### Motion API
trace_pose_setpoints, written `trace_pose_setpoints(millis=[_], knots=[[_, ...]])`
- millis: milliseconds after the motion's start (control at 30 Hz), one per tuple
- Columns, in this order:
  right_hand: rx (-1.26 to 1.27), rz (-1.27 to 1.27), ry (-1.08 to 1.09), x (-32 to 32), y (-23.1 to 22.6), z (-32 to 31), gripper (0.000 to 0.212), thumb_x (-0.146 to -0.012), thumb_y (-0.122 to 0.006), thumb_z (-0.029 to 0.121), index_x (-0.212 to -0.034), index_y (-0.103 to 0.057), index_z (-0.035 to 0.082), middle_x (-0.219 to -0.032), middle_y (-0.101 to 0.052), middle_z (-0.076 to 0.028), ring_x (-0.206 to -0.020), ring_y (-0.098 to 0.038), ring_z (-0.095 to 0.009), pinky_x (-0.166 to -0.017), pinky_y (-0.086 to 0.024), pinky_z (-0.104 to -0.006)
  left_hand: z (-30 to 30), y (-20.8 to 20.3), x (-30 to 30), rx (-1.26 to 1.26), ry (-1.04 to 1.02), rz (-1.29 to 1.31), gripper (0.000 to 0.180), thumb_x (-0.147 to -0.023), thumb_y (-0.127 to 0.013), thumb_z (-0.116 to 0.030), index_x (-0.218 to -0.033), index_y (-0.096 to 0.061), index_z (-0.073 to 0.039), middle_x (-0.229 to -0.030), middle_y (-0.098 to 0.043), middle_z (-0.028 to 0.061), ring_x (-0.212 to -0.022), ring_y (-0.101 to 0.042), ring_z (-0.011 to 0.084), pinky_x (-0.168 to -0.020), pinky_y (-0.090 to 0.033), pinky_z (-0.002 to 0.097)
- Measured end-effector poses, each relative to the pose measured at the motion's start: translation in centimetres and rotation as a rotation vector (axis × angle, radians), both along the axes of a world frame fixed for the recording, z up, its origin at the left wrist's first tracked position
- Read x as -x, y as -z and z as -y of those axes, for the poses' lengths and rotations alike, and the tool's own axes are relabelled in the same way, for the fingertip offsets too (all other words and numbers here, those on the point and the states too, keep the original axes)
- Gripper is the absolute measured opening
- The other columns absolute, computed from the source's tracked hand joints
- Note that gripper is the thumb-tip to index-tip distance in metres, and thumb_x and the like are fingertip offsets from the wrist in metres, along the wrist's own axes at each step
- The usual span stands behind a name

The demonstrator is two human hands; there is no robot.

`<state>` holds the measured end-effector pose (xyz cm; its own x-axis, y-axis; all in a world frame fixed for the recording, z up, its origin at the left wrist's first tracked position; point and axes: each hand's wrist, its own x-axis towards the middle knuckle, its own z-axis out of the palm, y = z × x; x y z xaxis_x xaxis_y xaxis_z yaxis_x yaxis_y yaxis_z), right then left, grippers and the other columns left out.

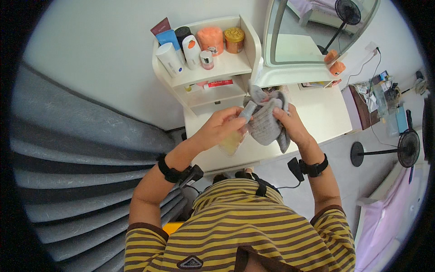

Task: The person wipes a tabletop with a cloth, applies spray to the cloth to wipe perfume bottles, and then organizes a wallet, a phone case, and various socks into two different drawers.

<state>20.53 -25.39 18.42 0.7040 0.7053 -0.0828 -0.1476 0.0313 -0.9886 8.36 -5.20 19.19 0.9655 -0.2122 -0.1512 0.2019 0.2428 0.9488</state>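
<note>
My left hand [223, 126] is closed around a clear bottle [232, 141] with pale yellow liquid inside and a translucent cap [248, 110]. The bottle is tilted, its cap pointing up and right toward a bunched grey cloth [266, 121]. That cloth is gripped in my right hand [292, 123], with the thumb pressed on its front and folds hanging below. Cap and cloth lie very close together; whether they touch, I cannot tell. Both hands are above the white dressing table [317, 113].
A white shelf unit [226, 75] at the back left carries several bottles, a pink-lidded jar [207, 60], an orange pack [210, 41] and a gold tin [234, 40]. A mirror [299, 41] stands behind. Grey curtains [90, 149] hang left; a black fan [408, 147] is right.
</note>
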Motion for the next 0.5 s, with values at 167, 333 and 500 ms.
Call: trace_pose_setpoints(millis=[167, 333, 500], knots=[[0.195, 0.342, -0.126, 1.0, -1.4, -2.2, 0.041, -0.080, -0.064, 0.034, -0.102, -0.058, -0.001, -0.088, -0.060, -0.011, -0.081, -0.057, -0.020, -0.074, -0.046, -0.0317, 1.4, 0.8, -0.3, -0.733, -0.188, 0.268, 0.025, -0.080, -0.060, -0.016, -0.098, -0.057, 0.001, -0.077, -0.060, 0.0064, -0.069, -0.056, 0.0128, -0.064, -0.046, 0.0269], [0.279, 0.714, -0.039, 1.4, -0.4, -2.7, 0.031, -0.079, -0.064, 0.030, -0.081, -0.059, 0.000, -0.074, -0.056, -0.018, -0.070, -0.058, -0.034, -0.063, -0.046, -0.0382, 1.9, 2.1, -0.3, -0.802, -0.185, 0.327, 0.020, -0.076, -0.061, -0.015, -0.088, -0.059, 0.002, -0.070, -0.058, 0.0094, -0.063, -0.056, 0.0138, -0.058, -0.045, 0.0278], [0.344, 0.919, -0.031, 1.5, 0.6, -2.8, 0.022, -0.078, -0.063, 0.023, -0.080, -0.058, 0.001, -0.073, -0.054, -0.017, -0.066, -0.054, -0.037, -0.058, -0.044, -0.0392, 1.9, 2.8, 0.1, -0.788, -0.197, 0.337, 0.019, -0.075, -0.061, -0.015, -0.085, -0.058, 0.002, -0.067, -0.057, 0.0092, -0.062, -0.055, 0.0130, -0.057, -0.044, 0.0281]])
